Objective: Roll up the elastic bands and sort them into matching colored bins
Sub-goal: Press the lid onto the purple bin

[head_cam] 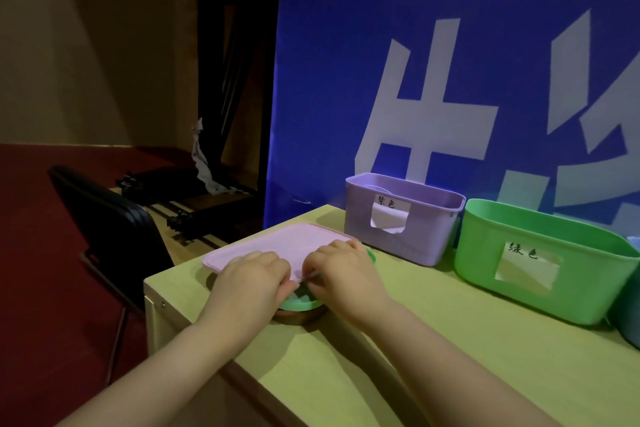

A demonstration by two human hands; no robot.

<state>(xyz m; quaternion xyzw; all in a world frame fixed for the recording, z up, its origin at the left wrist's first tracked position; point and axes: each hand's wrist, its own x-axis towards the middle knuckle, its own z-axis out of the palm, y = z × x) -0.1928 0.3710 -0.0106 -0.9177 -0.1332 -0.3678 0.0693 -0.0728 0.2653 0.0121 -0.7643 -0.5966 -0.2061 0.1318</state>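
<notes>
A flat pale purple elastic band point(277, 243) lies spread on the table's near left corner, over a green band point(300, 302) and a dark round object beneath. My left hand point(251, 279) and my right hand point(341, 274) both pinch the purple band's near edge, fingers curled, side by side. A purple bin point(401, 218) with a paper label stands behind the band. To its right is a green bin point(540, 260), also labelled.
The light wooden table point(450, 340) ends at my left, where a black chair point(110, 218) stands on red floor. A blue banner with white characters point(450, 80) rises behind the bins. Part of a bluish bin point(632, 315) shows at the right edge.
</notes>
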